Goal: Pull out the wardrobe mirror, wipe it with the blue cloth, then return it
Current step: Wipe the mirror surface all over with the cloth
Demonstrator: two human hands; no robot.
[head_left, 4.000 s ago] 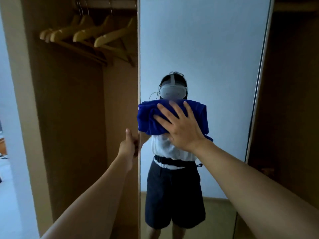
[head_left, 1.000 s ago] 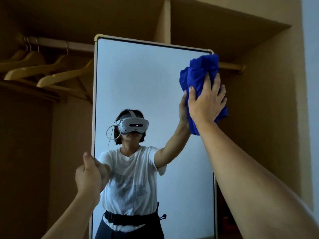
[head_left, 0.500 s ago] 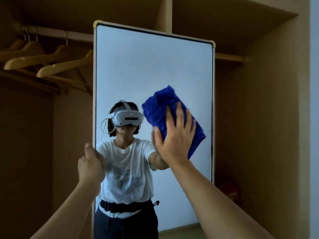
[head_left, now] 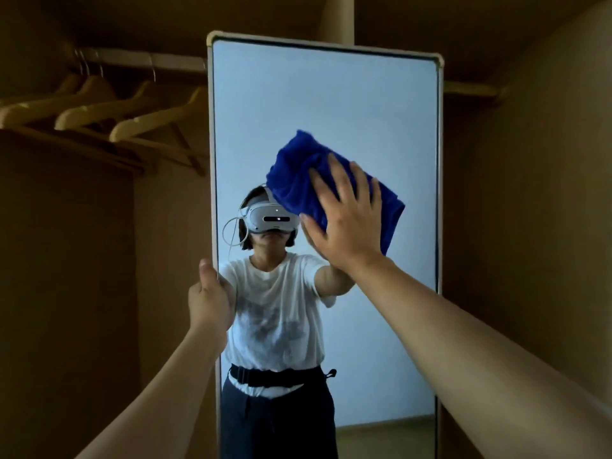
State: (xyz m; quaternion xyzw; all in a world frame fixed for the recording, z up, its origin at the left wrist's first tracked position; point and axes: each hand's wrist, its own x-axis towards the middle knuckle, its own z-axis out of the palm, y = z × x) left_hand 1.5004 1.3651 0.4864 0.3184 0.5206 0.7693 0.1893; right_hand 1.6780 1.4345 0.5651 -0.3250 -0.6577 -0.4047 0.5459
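Observation:
The tall wardrobe mirror [head_left: 364, 104] with a pale frame stands pulled out in front of the open wooden wardrobe, facing me. My right hand [head_left: 347, 220] presses the bunched blue cloth [head_left: 298, 183] flat against the glass at mid height, right of centre, fingers spread over it. My left hand [head_left: 210, 298] grips the mirror's left edge below the cloth's level, thumb up along the frame. The glass reflects a person with a headset, white shirt and dark shorts.
Several wooden hangers [head_left: 99, 111] hang from a rail [head_left: 142, 59] in the left compartment behind the mirror. A second rail [head_left: 470, 89] crosses the right compartment. The wardrobe's side wall [head_left: 546, 226] stands close on the right.
My right hand swept the cloth from the mirror's top right corner down and left to the middle of the glass. My left hand kept its hold on the left edge.

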